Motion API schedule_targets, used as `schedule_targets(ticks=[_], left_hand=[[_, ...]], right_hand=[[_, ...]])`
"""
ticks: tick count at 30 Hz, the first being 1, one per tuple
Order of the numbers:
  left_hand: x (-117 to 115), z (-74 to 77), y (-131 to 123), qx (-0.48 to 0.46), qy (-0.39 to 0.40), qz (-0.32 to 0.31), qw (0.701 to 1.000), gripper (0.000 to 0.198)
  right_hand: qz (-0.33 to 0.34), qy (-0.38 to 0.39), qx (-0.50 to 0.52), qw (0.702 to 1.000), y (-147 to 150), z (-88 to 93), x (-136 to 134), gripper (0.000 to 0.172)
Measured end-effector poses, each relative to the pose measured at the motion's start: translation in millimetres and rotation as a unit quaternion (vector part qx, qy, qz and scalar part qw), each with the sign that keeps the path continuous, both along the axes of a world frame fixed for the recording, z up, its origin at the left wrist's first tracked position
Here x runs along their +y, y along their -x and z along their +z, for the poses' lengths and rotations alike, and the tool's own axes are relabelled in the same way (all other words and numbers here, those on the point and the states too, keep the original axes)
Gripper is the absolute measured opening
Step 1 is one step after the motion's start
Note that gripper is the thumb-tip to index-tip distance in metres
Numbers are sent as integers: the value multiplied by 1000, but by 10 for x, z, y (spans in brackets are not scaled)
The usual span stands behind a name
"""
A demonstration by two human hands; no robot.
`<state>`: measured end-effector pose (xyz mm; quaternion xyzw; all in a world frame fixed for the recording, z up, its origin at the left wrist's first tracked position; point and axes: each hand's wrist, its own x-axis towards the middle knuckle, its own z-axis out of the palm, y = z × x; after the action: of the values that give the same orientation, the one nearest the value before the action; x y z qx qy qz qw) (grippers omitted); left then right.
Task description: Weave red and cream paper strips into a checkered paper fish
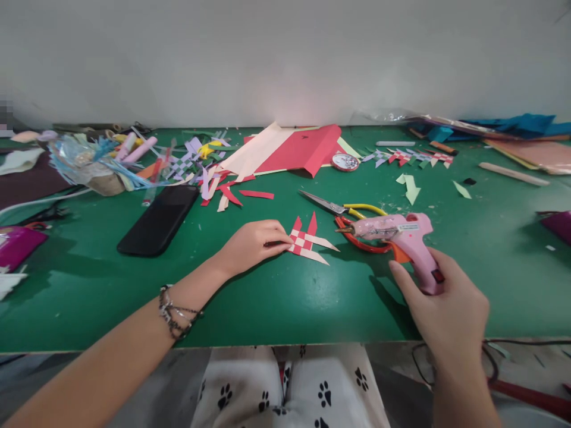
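Near the middle of the green table lies a woven paper fish (302, 242) in red and cream checks, with pointed strips sticking out on its right and top. My left hand (257, 246) pinches its left edge between thumb and fingers. In my right hand (450, 303) is a pink hot glue gun (401, 229), gripped by its handle, its nozzle pointing left toward the fish but apart from it. Scissors (332, 205) with yellow and red handles lie open behind the nozzle, partly hidden by the glue gun.
A black phone (158, 223) lies left of my left hand. Red and cream paper sheets (298, 148), paper scraps (229, 193) and a round tin (345, 161) sit farther back. Small woven pieces (399, 157), a wooden stick (513, 174) and a plastic-wrapped bundle (84, 157) are also there.
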<state>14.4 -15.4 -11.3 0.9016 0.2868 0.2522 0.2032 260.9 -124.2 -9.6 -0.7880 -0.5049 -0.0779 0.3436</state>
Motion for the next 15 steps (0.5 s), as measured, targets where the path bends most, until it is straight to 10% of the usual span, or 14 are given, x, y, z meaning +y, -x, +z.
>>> schedule_targets(ticks=[15], left_hand=[[-66,19,148,30,-126,-18,991,21]], right_hand=[[0,4,6,1000,3,8,-8,53]])
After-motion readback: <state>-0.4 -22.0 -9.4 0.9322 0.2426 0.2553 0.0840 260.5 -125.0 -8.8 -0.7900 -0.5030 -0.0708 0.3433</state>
